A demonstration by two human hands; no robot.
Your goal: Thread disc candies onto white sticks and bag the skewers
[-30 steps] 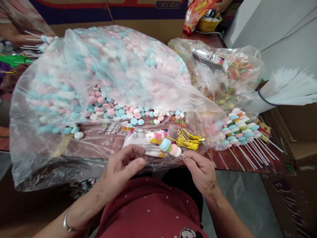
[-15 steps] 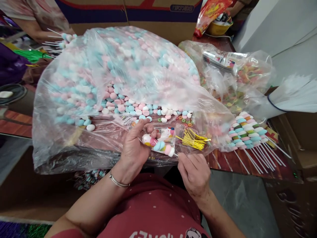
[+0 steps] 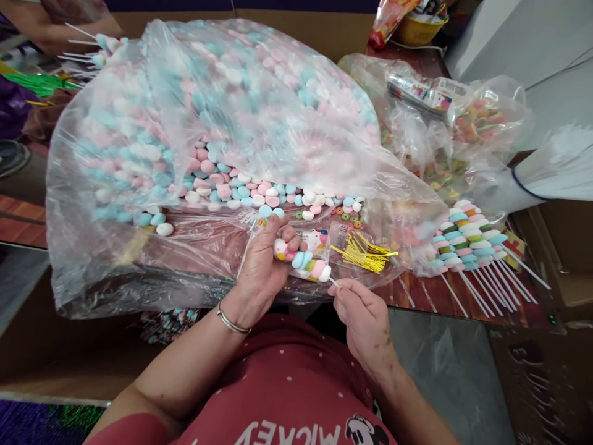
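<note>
My left hand [image 3: 266, 259] is closed around a small clear printed bag that wraps a marshmallow skewer [image 3: 308, 264]. The skewer carries pink, blue, green and white pieces. From its lower end a white stick comes out, pinched between the fingertips of my right hand [image 3: 364, 315]. Just beyond the hands are a bundle of gold twist ties [image 3: 365, 252] and more printed bags [image 3: 315, 238], partly hidden by my left fingers. Behind them a big clear plastic bag [image 3: 259, 111] of pastel marshmallows spreads over the table, its loose pieces spilling toward me.
At the right lies a pile of marshmallow skewers [image 3: 467, 241], sticks toward me. Behind it are bags of ring candies [image 3: 482, 123] and a bundle of white sticks [image 3: 556, 167]. An open cardboard box [image 3: 60, 346] sits lower left. Another person's arm [image 3: 60, 28] shows upper left.
The view has shifted slightly. The skewer sits a little deeper in the small bag or is turned; which, I cannot tell. Both hands keep their hold.
</note>
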